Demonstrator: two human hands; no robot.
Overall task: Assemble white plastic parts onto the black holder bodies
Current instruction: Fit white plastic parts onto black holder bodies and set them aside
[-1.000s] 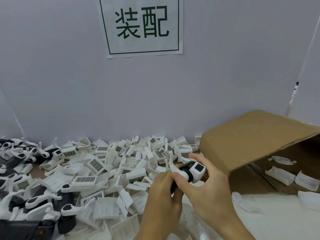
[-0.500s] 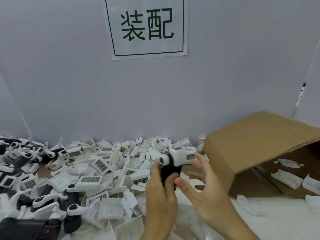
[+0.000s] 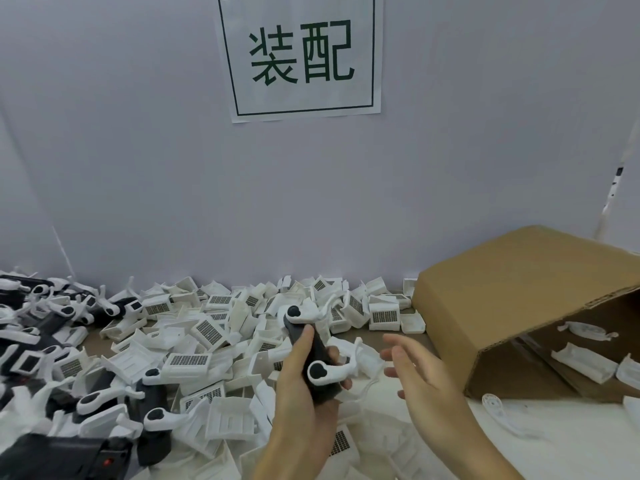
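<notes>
Left hand (image 3: 304,386) fingers grip the black holder (image 3: 313,362); right hand (image 3: 419,372), fingers spread, should pick the next white part squarely.

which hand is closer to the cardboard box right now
Right. The right hand hovers open just left of the cardboard box; the left hand is farther left, gripping a black holder body.

Bare table (image 3: 571,441) at right — hemmed by cardboard box (image 3: 512,289) and white parts heap (image 3: 207,341).
</notes>
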